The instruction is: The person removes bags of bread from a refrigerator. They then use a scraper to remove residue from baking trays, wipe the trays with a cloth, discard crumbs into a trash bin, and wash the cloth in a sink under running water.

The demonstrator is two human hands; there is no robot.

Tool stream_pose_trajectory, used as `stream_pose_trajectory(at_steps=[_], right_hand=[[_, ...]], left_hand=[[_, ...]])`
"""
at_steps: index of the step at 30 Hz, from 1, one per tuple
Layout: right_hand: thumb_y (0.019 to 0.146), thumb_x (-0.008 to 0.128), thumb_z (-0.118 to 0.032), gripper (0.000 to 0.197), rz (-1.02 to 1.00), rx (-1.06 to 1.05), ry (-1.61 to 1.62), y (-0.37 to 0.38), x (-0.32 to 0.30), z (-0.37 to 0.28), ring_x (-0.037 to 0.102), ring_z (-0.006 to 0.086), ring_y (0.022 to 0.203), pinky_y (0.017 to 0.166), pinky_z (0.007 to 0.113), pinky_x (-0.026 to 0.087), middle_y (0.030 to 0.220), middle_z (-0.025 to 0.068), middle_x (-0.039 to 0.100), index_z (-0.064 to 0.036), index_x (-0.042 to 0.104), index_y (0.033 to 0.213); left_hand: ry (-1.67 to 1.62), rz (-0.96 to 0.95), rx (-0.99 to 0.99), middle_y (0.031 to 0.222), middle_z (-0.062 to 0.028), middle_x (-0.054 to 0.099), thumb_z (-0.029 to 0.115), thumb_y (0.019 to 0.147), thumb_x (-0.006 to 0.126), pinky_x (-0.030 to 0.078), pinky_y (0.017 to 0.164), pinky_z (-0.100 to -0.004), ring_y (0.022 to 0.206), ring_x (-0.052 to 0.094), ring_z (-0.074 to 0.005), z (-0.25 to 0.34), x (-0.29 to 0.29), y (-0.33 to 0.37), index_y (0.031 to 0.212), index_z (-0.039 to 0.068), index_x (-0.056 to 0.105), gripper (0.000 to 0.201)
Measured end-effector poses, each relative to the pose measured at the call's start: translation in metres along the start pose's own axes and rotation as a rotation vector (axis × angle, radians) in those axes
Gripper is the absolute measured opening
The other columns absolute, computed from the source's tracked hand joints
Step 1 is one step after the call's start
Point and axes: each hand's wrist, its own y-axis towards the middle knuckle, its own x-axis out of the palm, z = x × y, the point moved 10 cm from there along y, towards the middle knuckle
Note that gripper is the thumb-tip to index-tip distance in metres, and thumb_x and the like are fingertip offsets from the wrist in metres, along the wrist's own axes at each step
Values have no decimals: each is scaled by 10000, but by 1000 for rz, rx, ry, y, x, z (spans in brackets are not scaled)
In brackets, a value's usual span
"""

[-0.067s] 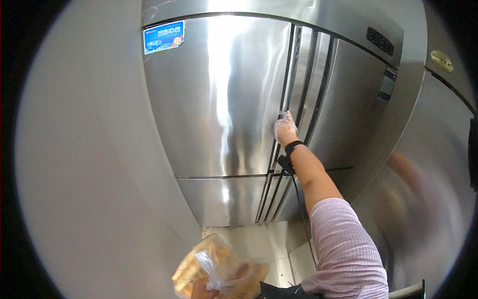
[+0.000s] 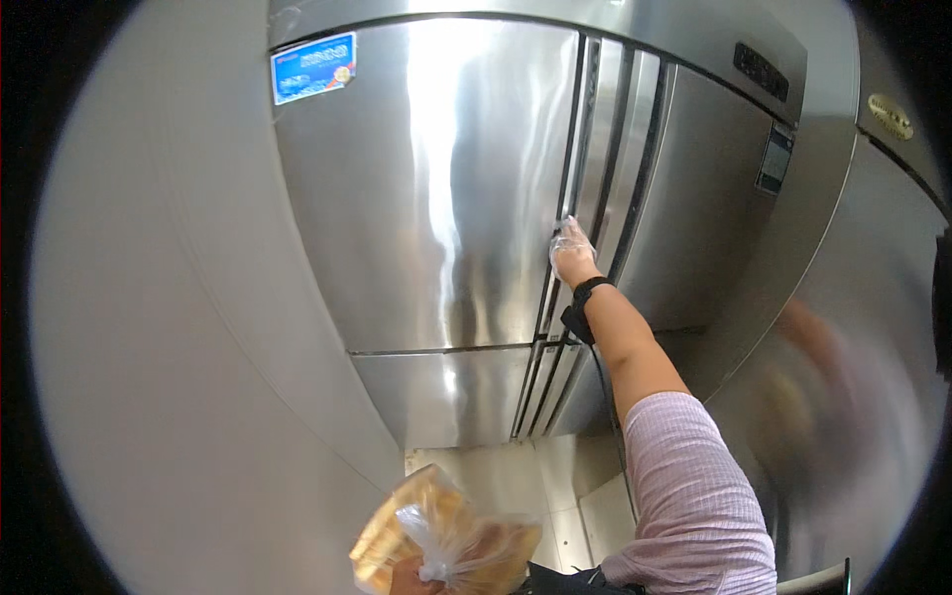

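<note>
My left hand (image 2: 409,576), low in the view, grips the gathered neck of a clear plastic bag (image 2: 385,531). Inside are pale yellow-brown food pieces whose kind I cannot make out. Reaching far forward, my right hand (image 2: 574,254), in a thin clear plastic glove, has its fingers hooked at the long recessed door handle (image 2: 569,201). That handle runs down the right edge of the upper left door (image 2: 367,218) of a stainless steel refrigerator. The door is closed. My fingertips are partly hidden in the handle's groove.
A blue sticker (image 2: 314,67) is on the door's upper corner. Beside it stands the upper right door (image 2: 706,198), with a dark control panel (image 2: 761,71) above. A pale wall (image 2: 149,327) closes in on the left, another steel cabinet (image 2: 843,327) on the right. A black cable (image 2: 612,407) hangs from my wrist strap.
The view has shifted slightly. My right hand stays at the handle, and the bag stays in my left hand; the door has not visibly moved.
</note>
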Motion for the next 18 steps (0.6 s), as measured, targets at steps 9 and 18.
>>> stream_pose_trajectory(at_steps=[9,18], right_hand=[[789,486,-229,345,-77,33,199,2,-112,-64,455,288,1111,991,407,220,1113,132,573,-19,608,1034],[903,413,-264,315,783,545,-658,-117,-320,-184,530,145,756,763,207,423,718,38,575,-51,623,805]], left_hand=[[392,8,-63,744,-104,638,89,529,671,479,650,-340,703,618,-219,-55,-137,93,828,24,624,310],[55,129,-233,731,-32,631,-48,601,598,471,615,-265,651,574,-123,-24,-140,74,814,-21,619,216]])
